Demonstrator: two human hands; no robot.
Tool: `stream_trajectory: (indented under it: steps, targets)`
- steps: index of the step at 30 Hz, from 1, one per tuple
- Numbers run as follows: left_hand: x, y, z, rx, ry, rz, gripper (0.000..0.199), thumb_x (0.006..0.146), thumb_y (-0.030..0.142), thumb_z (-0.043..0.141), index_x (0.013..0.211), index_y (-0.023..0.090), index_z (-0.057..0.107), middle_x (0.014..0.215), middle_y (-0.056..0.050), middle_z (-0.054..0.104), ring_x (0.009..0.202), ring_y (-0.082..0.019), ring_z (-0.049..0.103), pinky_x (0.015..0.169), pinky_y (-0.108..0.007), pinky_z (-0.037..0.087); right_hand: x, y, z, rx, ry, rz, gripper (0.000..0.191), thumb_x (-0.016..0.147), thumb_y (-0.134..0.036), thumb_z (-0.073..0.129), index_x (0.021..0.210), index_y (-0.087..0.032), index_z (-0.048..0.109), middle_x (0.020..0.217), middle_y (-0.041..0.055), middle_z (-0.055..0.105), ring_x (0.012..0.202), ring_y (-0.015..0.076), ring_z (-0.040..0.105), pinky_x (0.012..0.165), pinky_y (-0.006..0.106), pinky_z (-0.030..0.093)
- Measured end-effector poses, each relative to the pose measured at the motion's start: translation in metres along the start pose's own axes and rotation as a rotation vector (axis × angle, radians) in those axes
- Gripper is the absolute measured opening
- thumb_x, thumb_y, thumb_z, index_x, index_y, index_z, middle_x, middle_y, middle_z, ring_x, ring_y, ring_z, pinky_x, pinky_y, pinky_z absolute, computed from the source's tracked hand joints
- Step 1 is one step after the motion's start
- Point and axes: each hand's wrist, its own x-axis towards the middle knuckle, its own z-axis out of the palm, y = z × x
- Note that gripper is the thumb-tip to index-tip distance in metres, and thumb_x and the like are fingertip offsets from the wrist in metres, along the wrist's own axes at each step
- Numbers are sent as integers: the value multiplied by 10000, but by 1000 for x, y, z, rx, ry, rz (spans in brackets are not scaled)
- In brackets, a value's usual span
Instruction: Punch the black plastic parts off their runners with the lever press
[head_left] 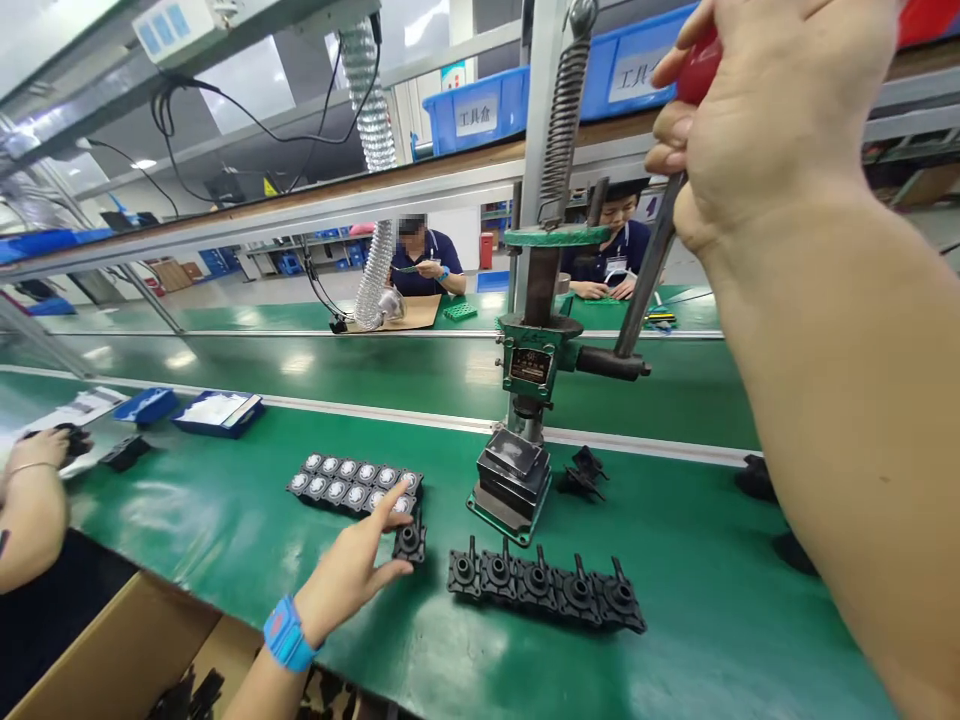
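Observation:
High at the right, my right hand [780, 110] is wrapped round the red knob [700, 66] of the lever on a green arbor press [531, 355]. Beneath the press ram, a black block-shaped fixture [514, 470] sits on a base plate. My left hand [349, 570], with a blue band at the wrist, has a small black plastic housing [409, 542] with a spout between its thumb and fingers, while its index finger stretches out past it. A row of several similar housings [538, 582] lies to the right. Behind the left hand is a block of black parts with white round inserts [352, 482].
Loose black pieces [583, 472] lie right of the press, with more dark parts [757, 478] near my right forearm. Blue trays [219, 412] stand at left, near another person's hand [45, 450]. A cardboard box [142, 640] is below the table edge. Two people sit opposite.

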Motion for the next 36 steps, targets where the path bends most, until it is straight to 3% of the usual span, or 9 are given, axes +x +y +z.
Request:
stream_trajectory:
  steps: [4,8,13,16,19,23,29,33,36]
  targets:
    - [-18,-10,17,74,9,-27,995,801,135,702,1540,338,67,1301,-71,638,1213,-260,602,1036,-459,462,-2,-2,2,8,35,69,397,1010,-191,383,615,-202,426,574,-10,472,376,52,281,381,238,118]
    - [1,13,26,182,62,103,1012,671,291,859,1485,276,259,1426,-134,530,1344,-334,461,1102,-538,361,0,0,3,17,56,116,416,1006,-199,413,590,-193,397,586,-15,477,383,40,286,380,228,119]
    - [26,43,42,220,-126,167,1066,618,204,888,1477,247,258,1180,-90,690,1163,-320,591,1032,-552,396,-3,-4,1,-9,-1,37,383,1012,-187,357,636,-214,422,582,-22,468,380,50,271,377,228,121]
    - [29,50,32,177,-89,140,1056,658,130,828,1498,267,204,1093,-52,710,1042,-282,639,976,-487,453,-3,-6,2,-22,6,41,386,1020,-168,341,645,-218,417,582,-24,464,367,42,239,370,236,96]
    - [40,63,5,51,36,156,1066,697,168,807,1512,289,131,1118,-42,705,1117,-272,620,991,-441,463,-2,-5,3,-23,35,49,379,1022,-169,335,651,-213,394,570,-28,455,351,41,211,362,247,75]
    - [92,93,-21,-37,93,211,1102,708,210,816,1525,272,78,1086,-34,716,1036,-243,676,936,-390,503,-2,-4,3,-28,25,34,356,1018,-175,341,668,-211,402,588,-21,455,364,50,222,373,256,81]
    - [167,114,-11,-22,50,190,1193,637,267,881,1527,153,93,1025,-100,744,960,-284,713,861,-396,535,2,2,1,-46,23,41,346,1012,-216,348,667,-221,377,589,-26,452,355,61,178,376,273,72]
    - [178,114,-7,-17,38,218,1228,610,296,904,1518,119,96,1026,-140,749,957,-302,720,833,-393,545,-1,-3,2,-41,6,40,352,1018,-214,334,668,-229,362,594,-30,443,357,60,167,368,272,62]
    - [178,112,-9,-5,40,222,1235,602,325,908,1518,134,101,1046,-145,743,987,-325,715,836,-408,544,-26,-24,5,-27,-62,-128,322,1004,-213,378,684,-234,401,637,-9,467,396,70,237,374,276,181]
